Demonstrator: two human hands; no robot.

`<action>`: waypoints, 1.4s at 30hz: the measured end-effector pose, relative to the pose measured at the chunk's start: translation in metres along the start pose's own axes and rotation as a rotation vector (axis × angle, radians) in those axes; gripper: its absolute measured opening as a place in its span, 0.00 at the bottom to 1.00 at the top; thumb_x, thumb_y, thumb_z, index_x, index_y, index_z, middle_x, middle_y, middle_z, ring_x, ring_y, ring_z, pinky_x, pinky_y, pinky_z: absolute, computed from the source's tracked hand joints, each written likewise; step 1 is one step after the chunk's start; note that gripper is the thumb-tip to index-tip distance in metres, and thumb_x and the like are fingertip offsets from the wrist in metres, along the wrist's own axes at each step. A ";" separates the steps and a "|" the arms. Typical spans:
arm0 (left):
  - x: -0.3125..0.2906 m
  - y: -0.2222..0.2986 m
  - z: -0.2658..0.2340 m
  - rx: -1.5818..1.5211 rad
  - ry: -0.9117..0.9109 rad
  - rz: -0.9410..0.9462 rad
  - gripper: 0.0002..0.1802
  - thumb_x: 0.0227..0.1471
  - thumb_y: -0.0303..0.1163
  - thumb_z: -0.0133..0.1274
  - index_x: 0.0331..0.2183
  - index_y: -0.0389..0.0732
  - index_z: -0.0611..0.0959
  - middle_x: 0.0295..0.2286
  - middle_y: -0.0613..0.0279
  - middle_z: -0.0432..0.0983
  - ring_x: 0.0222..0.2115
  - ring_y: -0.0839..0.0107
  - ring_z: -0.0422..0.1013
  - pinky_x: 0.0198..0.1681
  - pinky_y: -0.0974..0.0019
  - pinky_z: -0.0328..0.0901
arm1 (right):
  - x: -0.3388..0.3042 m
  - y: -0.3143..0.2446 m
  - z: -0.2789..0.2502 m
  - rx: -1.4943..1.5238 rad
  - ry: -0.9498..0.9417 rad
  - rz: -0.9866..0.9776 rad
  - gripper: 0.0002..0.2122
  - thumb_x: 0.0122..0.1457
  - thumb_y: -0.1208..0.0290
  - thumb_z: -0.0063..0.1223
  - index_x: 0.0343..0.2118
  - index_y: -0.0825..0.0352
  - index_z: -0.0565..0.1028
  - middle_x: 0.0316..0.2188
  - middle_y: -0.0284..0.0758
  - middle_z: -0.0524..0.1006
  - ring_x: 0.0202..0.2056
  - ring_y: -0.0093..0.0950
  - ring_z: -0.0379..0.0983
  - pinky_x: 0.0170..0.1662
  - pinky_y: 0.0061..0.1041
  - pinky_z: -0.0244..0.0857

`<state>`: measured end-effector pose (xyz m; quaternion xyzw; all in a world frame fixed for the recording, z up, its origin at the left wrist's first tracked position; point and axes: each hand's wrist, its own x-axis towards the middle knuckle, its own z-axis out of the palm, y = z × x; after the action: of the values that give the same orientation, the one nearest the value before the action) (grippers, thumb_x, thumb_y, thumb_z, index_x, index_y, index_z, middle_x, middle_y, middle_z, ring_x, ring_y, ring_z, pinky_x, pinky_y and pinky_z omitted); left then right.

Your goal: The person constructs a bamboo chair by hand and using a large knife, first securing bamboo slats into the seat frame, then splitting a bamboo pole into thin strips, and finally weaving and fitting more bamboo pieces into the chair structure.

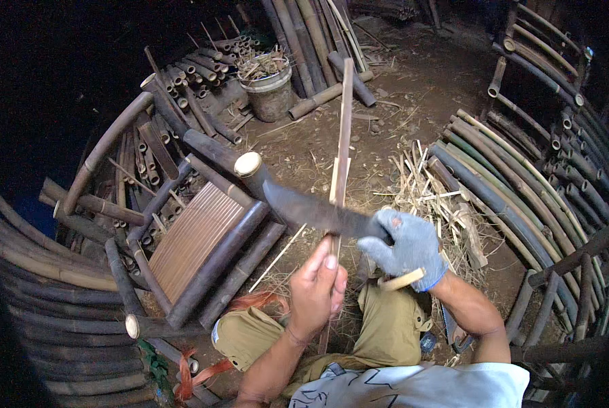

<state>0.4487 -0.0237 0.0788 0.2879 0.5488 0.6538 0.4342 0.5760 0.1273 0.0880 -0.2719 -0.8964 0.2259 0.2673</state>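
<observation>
Soft light fills the middle, blackness the upper left, while the knife point(304, 208) blurs slightly and poles point(491, 200) bow.

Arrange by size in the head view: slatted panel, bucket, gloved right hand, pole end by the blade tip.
Largest: slatted panel
Gloved right hand and bucket: too similar to rank, bucket farther away
Smallest: pole end

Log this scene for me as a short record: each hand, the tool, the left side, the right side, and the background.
Left hand: bare, gripping a long bamboo strip
Right hand: grey glove, gripping a large knife
Tool position: blade points left, crossing the strip above the left hand
Left side: dark bamboo frame with slatted panel
Right side: scrap pile, stacked bamboo poles
Background: bucket filled with shavings
</observation>
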 end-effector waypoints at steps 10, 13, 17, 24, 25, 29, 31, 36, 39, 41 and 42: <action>-0.061 -0.024 -0.013 0.111 -0.077 -0.100 0.26 0.66 0.31 0.42 0.63 0.38 0.63 0.17 0.70 0.65 0.12 0.84 0.57 0.15 0.78 0.54 | 0.041 0.063 -0.015 -0.087 0.300 0.155 0.18 0.58 0.50 0.55 0.28 0.63 0.78 0.25 0.42 0.79 0.27 0.43 0.77 0.31 0.36 0.69; -0.089 -0.048 -0.033 0.064 -0.125 -0.122 0.26 0.66 0.33 0.42 0.62 0.37 0.63 0.16 0.69 0.64 0.13 0.82 0.57 0.16 0.77 0.54 | 0.054 0.089 -0.030 -0.067 0.448 0.122 0.21 0.62 0.50 0.50 0.26 0.66 0.77 0.26 0.45 0.77 0.31 0.45 0.76 0.34 0.38 0.67; -0.084 -0.049 -0.045 -0.105 -0.075 -0.119 0.26 0.67 0.38 0.39 0.62 0.37 0.64 0.14 0.67 0.62 0.12 0.80 0.57 0.14 0.75 0.54 | 0.058 0.102 -0.048 -0.070 0.433 0.187 0.18 0.63 0.55 0.49 0.30 0.68 0.75 0.26 0.49 0.74 0.30 0.49 0.73 0.34 0.40 0.65; -0.008 -0.009 -0.015 -0.624 -0.186 -0.255 0.28 0.69 0.40 0.32 0.65 0.42 0.55 0.13 0.71 0.55 0.09 0.82 0.51 0.12 0.77 0.52 | -0.003 0.006 0.004 -0.069 0.022 -0.286 0.24 0.49 0.40 0.58 0.25 0.62 0.74 0.20 0.40 0.75 0.24 0.43 0.75 0.27 0.40 0.67; -0.004 -0.011 -0.010 -0.699 -0.211 -0.295 0.27 0.69 0.40 0.32 0.65 0.43 0.54 0.13 0.71 0.54 0.09 0.83 0.51 0.11 0.78 0.52 | -0.005 0.010 0.006 -0.098 0.031 -0.275 0.24 0.50 0.40 0.58 0.25 0.62 0.74 0.20 0.40 0.75 0.24 0.43 0.75 0.27 0.40 0.67; -0.019 -0.014 -0.005 -0.529 -0.243 -0.225 0.28 0.69 0.40 0.32 0.65 0.42 0.54 0.13 0.72 0.55 0.09 0.83 0.49 0.12 0.78 0.50 | 0.007 0.025 0.003 -0.125 0.084 -0.116 0.23 0.50 0.42 0.59 0.25 0.62 0.74 0.19 0.41 0.75 0.24 0.43 0.75 0.27 0.41 0.67; -0.020 -0.019 -0.007 -0.520 -0.254 -0.228 0.28 0.69 0.40 0.33 0.65 0.42 0.54 0.13 0.72 0.54 0.09 0.83 0.49 0.12 0.78 0.50 | 0.006 0.027 0.001 -0.124 0.111 -0.151 0.20 0.48 0.47 0.63 0.26 0.62 0.74 0.20 0.39 0.74 0.24 0.42 0.74 0.27 0.38 0.66; -0.058 -0.027 -0.021 -0.422 -0.260 -0.410 0.28 0.69 0.39 0.35 0.65 0.43 0.56 0.12 0.72 0.53 0.09 0.83 0.49 0.12 0.78 0.50 | 0.026 0.067 -0.019 -0.153 0.314 0.086 0.21 0.54 0.44 0.57 0.27 0.61 0.76 0.20 0.40 0.76 0.23 0.42 0.75 0.26 0.39 0.67; -0.076 -0.040 -0.040 -0.414 -0.245 -0.428 0.27 0.68 0.38 0.36 0.65 0.44 0.57 0.13 0.72 0.54 0.09 0.83 0.49 0.12 0.78 0.50 | 0.034 0.092 -0.022 -0.356 0.326 0.039 0.22 0.55 0.41 0.54 0.28 0.60 0.76 0.21 0.40 0.77 0.24 0.43 0.76 0.27 0.39 0.68; -0.078 -0.042 -0.046 -0.411 -0.283 -0.413 0.27 0.68 0.37 0.36 0.65 0.44 0.57 0.13 0.72 0.55 0.10 0.83 0.49 0.12 0.78 0.50 | 0.035 0.097 -0.026 -0.351 0.342 0.056 0.23 0.55 0.40 0.54 0.28 0.60 0.77 0.21 0.41 0.77 0.24 0.43 0.76 0.27 0.39 0.68; -0.080 -0.043 -0.047 -0.415 -0.276 -0.420 0.27 0.68 0.39 0.36 0.65 0.44 0.57 0.12 0.72 0.55 0.09 0.82 0.49 0.11 0.77 0.50 | 0.035 0.099 -0.025 -0.343 0.354 0.064 0.23 0.55 0.40 0.53 0.28 0.60 0.77 0.22 0.41 0.77 0.24 0.43 0.76 0.27 0.39 0.68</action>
<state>0.4557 -0.1153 0.0338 0.1595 0.3874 0.6026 0.6793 0.6028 0.2293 0.0653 -0.3769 -0.8518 0.0278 0.3629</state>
